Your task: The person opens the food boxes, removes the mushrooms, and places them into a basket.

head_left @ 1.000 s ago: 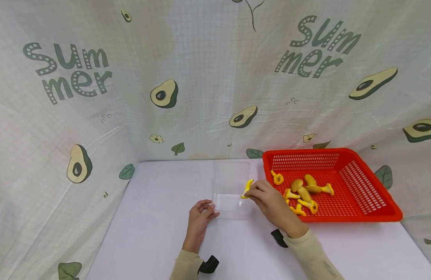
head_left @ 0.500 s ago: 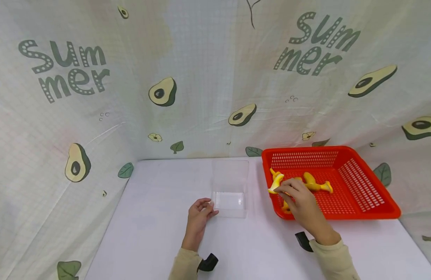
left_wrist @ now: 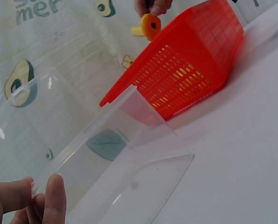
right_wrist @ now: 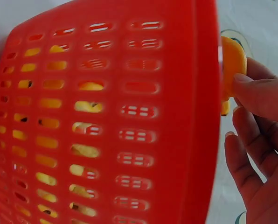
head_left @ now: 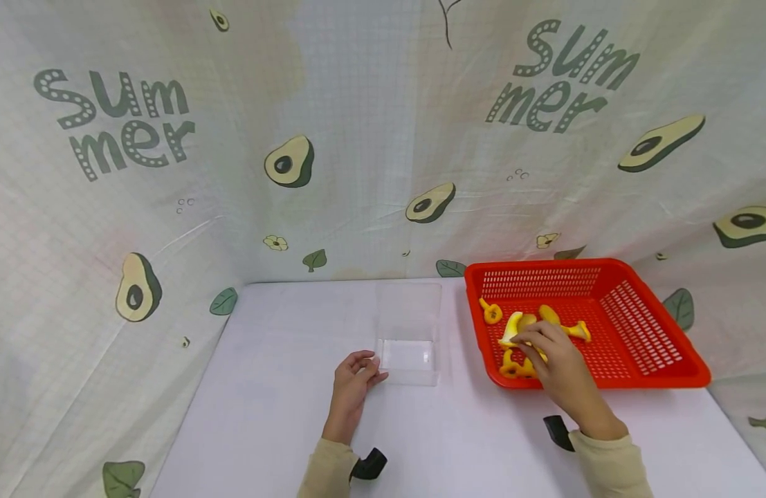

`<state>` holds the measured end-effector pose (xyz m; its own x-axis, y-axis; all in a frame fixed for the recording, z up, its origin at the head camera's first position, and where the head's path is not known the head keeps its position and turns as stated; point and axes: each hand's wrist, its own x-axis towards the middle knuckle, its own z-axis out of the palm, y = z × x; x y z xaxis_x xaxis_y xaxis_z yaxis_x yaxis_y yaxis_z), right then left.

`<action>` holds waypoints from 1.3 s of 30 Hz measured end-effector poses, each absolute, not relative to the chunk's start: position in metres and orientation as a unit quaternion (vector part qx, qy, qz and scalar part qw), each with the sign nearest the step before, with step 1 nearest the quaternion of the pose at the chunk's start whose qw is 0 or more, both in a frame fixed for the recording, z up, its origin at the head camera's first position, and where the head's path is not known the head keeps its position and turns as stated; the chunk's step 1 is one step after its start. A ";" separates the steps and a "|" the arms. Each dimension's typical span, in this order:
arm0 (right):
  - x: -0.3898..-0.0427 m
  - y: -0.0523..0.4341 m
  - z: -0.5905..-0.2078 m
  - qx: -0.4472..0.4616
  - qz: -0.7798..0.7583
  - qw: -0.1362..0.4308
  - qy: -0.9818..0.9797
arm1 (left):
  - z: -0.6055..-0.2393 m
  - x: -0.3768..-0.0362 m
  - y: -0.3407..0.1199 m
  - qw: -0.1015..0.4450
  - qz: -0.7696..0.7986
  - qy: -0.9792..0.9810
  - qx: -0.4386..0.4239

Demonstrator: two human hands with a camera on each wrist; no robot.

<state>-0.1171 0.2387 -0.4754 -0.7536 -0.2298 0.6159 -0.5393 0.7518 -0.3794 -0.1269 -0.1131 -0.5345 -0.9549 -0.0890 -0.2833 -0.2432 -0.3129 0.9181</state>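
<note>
My right hand (head_left: pixel 560 370) pinches a yellow mushroom (head_left: pixel 510 330) between thumb and fingers, over the left part of the red basket (head_left: pixel 669 378). In the right wrist view the mushroom (right_wrist: pixel 233 65) shows just past the basket's rim. The left wrist view shows its round cap with a dark spot, and a short stem. My left hand (head_left: pixel 351 391) holds the near-left edge of a clear plastic box (head_left: pixel 407 379) between thumb and fingers. The box stands with its lid (head_left: pixel 409 301) folded back, and no mushroom shows inside it.
Several yellow and brownish mushrooms lie in the basket, among them a small yellow mushroom (head_left: pixel 491 312) at its left wall and a yellow-stemmed mushroom (head_left: pixel 577 331) further right. The basket stands right of the box on the white table (head_left: pixel 283 387). A printed curtain (head_left: pixel 358 138) hangs behind.
My right hand has carried the pinched mushroom from beside the plastic box rightward to over the basket. My left hand has stayed at the box's edge.
</note>
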 end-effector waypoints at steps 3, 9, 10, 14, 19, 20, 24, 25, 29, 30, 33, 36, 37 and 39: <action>-0.116 0.241 -0.480 0.207 0.275 0.272 -0.899 | -0.535 -0.127 -0.114 0.047 0.797 0.585 -0.141; -0.116 0.243 -0.487 0.199 0.297 0.243 -0.902 | -0.535 -0.126 -0.114 0.046 0.795 0.588 -0.142; -0.115 0.243 -0.488 0.194 0.300 0.236 -0.904 | -0.535 -0.126 -0.114 0.046 0.795 0.588 -0.143; -0.113 0.242 -0.492 0.176 0.308 0.214 -0.910 | -0.535 -0.126 -0.115 0.049 0.794 0.588 -0.142; -0.109 0.241 -0.491 0.169 0.314 0.208 -0.911 | -0.535 -0.126 -0.117 0.048 0.793 0.591 -0.137; -0.109 0.240 -0.491 0.167 0.315 0.208 -0.911 | -0.535 -0.126 -0.117 0.047 0.793 0.592 -0.136; -0.106 0.240 -0.490 0.160 0.314 0.211 -0.912 | -0.536 -0.127 -0.119 0.047 0.796 0.588 -0.136; -0.106 0.240 -0.490 0.159 0.314 0.212 -0.912 | -0.536 -0.128 -0.119 0.047 0.796 0.589 -0.135; -0.105 0.242 -0.490 0.155 0.313 0.214 -0.912 | -0.538 -0.130 -0.121 0.048 0.796 0.588 -0.137; -0.105 0.243 -0.491 0.153 0.313 0.213 -0.913 | -0.538 -0.130 -0.121 0.049 0.795 0.589 -0.137; -0.103 0.246 -0.491 0.146 0.312 0.207 -0.916 | -0.539 -0.129 -0.122 0.052 0.794 0.589 -0.142; -0.100 0.250 -0.491 0.140 0.307 0.206 -0.919 | -0.541 -0.128 -0.122 0.054 0.794 0.588 -0.143; -0.099 0.251 -0.491 0.138 0.304 0.209 -0.919 | -0.541 -0.128 -0.122 0.055 0.795 0.587 -0.143; -0.097 0.254 -0.491 0.135 0.298 0.214 -0.920 | -0.542 -0.126 -0.123 0.056 0.794 0.588 -0.144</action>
<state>-0.0972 0.2543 -0.4912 -0.8718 -0.1205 0.4748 -0.3761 0.7858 -0.4911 -0.1260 -0.1228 -0.5419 -0.9524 -0.0797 -0.2942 -0.2583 -0.3014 0.9178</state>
